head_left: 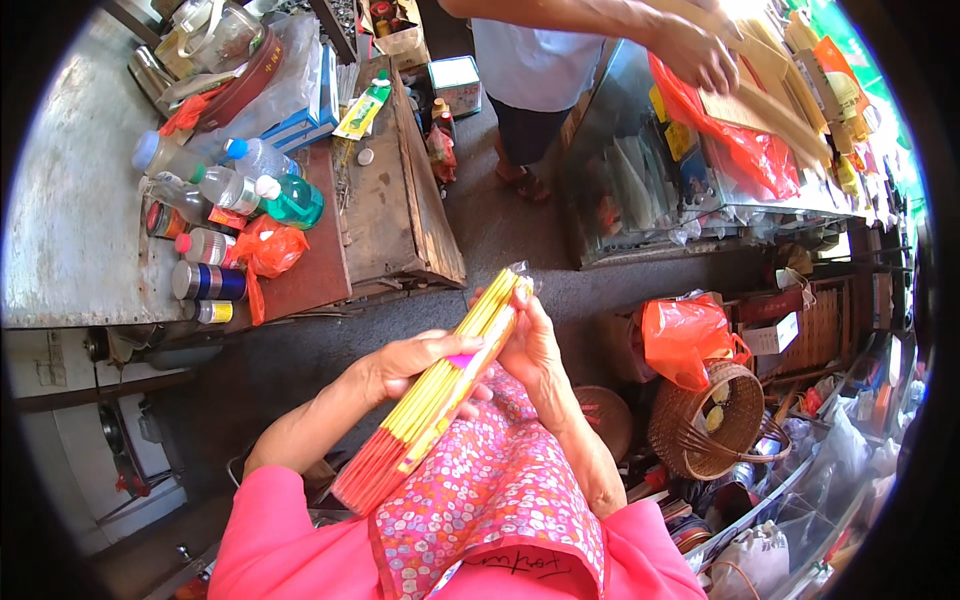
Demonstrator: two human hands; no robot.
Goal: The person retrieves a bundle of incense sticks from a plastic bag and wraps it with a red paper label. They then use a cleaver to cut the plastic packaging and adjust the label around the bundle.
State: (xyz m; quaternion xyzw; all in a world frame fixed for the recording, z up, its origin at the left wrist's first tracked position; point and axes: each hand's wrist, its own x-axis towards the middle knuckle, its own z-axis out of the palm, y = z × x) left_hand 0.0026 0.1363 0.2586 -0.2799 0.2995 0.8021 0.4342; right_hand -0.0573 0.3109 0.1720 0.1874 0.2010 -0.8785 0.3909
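Yellow bundle of slim red-ended sticks [408,416] aslant above a pink floral cloth apron [505,450]

Clear wrapping [519,268] shows at the upper tip, a magenta patch [461,360] marks the middle, and a printed yellow strip [428,441] runs along one side. The red ends point toward the lower left. The left grip [408,362] is wrapped around the bundle's middle, thumb on top; the right grip [532,338] pinches it near the yellow upper end.

Your bundle of sticks [408,422] has a glossy, clear plastic wrapper [519,268]. Your apron [490,480] looks matt cloth; the basket [680,425], rough wicker.
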